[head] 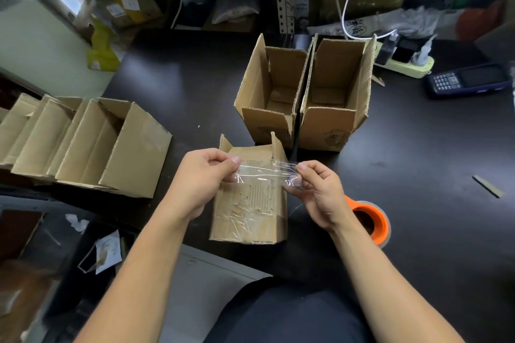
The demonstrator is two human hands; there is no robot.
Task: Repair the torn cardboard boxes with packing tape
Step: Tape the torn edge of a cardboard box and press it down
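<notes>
— What do the hands have?

— A short strip of clear tape (pixel 267 174), stretched flat between them. The left hand (pixel 201 177) pinches one end with thumb and fingers (pixel 233 162) curled on it; the right hand (pixel 320 192) pinches the other end the same way.

— And the box being mended?

— The torn box (pixel 250 198) lies on its side on the dark table (pixel 418 175), directly under the fingers, its open end pointing away from the person. The side facing up is ripped, the ribbed inner layer showing, with crinkled clear tape already over the part nearer the person. The strip hangs just above the ripped patch; I cannot tell whether it touches the cardboard.

— Where is the roll?

— The tape roll (pixel 369 221), orange core, stands on the table just beside the right wrist, to the right of the torn box.

— Anything else?

— Two open boxes (pixel 306 95) stand upright side by side beyond the fingers, touching each other. A row of boxes (pixel 83 145) lies well to the left of the left hand. Far to the right sit a power strip (pixel 404 62) and a dark handset with a keypad (pixel 465 82).
</notes>
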